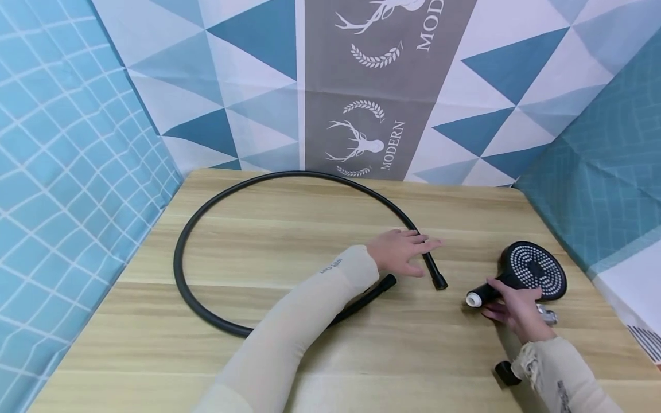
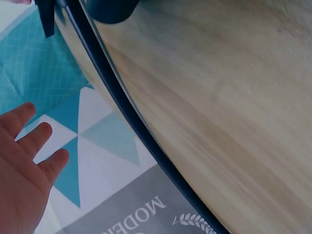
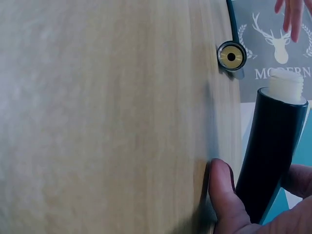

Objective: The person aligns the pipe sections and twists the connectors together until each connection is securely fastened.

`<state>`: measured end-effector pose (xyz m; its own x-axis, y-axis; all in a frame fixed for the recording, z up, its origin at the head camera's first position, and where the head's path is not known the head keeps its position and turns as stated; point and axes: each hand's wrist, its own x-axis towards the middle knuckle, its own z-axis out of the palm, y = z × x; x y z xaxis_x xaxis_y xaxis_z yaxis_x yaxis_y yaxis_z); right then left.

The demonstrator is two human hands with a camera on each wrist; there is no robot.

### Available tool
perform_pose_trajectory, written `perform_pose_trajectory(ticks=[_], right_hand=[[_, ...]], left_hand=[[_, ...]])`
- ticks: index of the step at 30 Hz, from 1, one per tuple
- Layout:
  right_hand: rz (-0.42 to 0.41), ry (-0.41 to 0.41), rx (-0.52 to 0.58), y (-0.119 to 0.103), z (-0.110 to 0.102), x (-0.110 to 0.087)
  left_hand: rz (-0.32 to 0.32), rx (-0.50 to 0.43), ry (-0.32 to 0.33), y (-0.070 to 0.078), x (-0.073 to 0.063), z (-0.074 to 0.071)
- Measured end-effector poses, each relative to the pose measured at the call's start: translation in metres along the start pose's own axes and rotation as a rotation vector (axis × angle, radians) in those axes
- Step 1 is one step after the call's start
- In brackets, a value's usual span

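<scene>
A black handheld shower head [image 1: 534, 269] with a round, dotted spray face is at the right of the table. My right hand [image 1: 521, 312] grips its handle [image 3: 270, 156], thumb and fingers on opposite sides. From the handle's end a white threaded stub [image 3: 285, 85] points toward the middle of the table. My left hand [image 1: 400, 252], fingers spread and holding nothing, overlaps the black shower hose [image 1: 206, 209] near its two ends. One hose end [image 1: 439, 281] lies just right of that hand; the other end [image 1: 388, 281] is below it, by the sleeve.
A chrome fitting [image 1: 547, 314] sits partly hidden behind my right hand. Near the right sleeve lies a small black piece [image 1: 507, 373]. The hose forms a wide loop across the left half of the wooden table [image 1: 155, 355]. Patterned cloth walls [image 1: 248, 86] stand behind and at both sides.
</scene>
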<state>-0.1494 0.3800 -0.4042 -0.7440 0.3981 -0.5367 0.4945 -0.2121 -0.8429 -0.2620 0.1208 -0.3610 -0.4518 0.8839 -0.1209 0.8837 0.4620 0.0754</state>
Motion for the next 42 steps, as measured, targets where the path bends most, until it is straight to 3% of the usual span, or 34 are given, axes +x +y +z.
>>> perform_pose_trajectory(ticks=[7,14,18,27,33,42], right_hand=[[-0.006,0.033,-0.005,-0.002,-0.002,-0.001],[-0.046,0.044,-0.092,-0.002,-0.001,-0.005],[-0.038,0.039,-0.107,-0.001,-0.003,-0.006],[0.055,-0.113,0.133,0.001,-0.007,-0.005],[0.100,-0.187,0.356,0.005,-0.004,-0.005],[0.157,-0.208,0.480,-0.001,-0.003,-0.004]], left_hand=[[-0.089,0.054,-0.061,0.019,0.018,-0.002],[-0.070,0.200,-0.117,0.029,0.033,0.010],[-0.103,0.230,-0.162,0.029,0.039,0.017],[-0.179,0.256,-0.278,0.037,0.049,0.019],[-0.153,0.325,-0.237,0.045,0.050,0.019],[-0.111,0.366,-0.190,0.050,0.057,0.024]])
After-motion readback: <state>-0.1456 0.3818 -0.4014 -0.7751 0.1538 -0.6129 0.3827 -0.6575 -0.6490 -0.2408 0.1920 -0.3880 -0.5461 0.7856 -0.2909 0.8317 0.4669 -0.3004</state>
